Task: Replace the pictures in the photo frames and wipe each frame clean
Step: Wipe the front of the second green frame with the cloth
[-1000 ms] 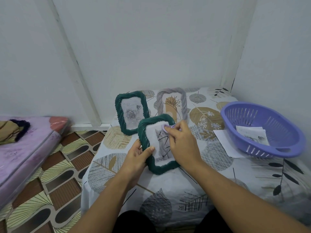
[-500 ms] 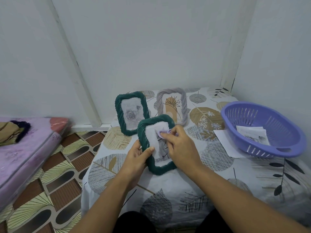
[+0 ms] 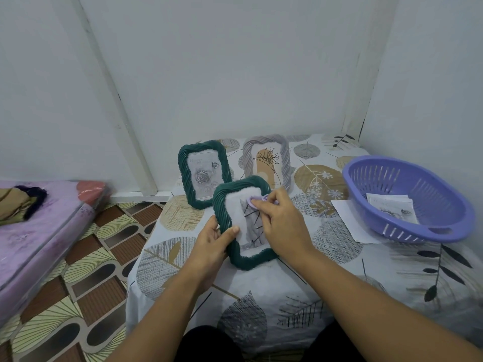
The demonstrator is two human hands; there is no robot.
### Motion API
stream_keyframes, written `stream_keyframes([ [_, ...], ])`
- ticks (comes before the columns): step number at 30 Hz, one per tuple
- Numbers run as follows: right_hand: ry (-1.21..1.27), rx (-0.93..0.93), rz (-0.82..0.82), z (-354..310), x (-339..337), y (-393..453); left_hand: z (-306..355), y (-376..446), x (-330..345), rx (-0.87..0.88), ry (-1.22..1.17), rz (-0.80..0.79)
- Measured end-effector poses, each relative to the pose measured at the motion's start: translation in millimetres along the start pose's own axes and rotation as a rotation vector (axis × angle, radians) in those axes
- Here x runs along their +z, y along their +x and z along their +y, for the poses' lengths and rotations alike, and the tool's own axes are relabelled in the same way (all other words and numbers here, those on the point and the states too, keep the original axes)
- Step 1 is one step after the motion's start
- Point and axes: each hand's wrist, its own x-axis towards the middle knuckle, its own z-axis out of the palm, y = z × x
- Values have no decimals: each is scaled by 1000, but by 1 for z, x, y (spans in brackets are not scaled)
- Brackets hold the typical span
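Head view: a green frame (image 3: 241,226), gripped above the table by the left hand (image 3: 209,241), is being wiped with a lilac cloth (image 3: 257,202) pinched by the right hand (image 3: 281,224); two frames stand behind, seemingly finished.

Two bare forearms are seen rising from the lower edge of the view, with no sleeves, watch, bracelet or rings shown on them. The left hand (image 3: 210,241) and the right hand (image 3: 283,226) are uncovered, without gloves. Short, unpainted nails are seen on the fingers. Dark, plain clothing is seen at 6 o'clock, between the two forearms, over the lap
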Motion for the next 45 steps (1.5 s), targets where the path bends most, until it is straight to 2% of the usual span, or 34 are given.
stream_keyframes([
  [4, -4, -58, -67, -2, 0, -6, 0, 0, 0, 4, -4, -4],
  [10, -6, 10, 13, 3, -2, 3, 3, -2, 2, 6, -9, -20],
  [15, 1, -96, -96, -4, -1, -11, 2, -2, 1, 0, -28, -16],
  [20, -7, -8, -5, 3, -3, 4, 3, -2, 2, -2, -20, -16],
  [26, -4, -79, -83, 0, -2, -9, 1, -1, 0, 0, -39, -17],
  [31, -11, -14, 0, 3, -3, 2, 2, -1, 1, 5, -34, -16],
  [36, -7, -91, -102, -2, -1, -8, 2, -2, 1, 6, -31, -14],
  [41, -11, 3, 1, 2, -2, 1, 3, -3, 2, 12, -34, -24],
  [45, -1, -101, -96, 0, -3, -6, 2, -3, 2, 14, -36, -17],
])
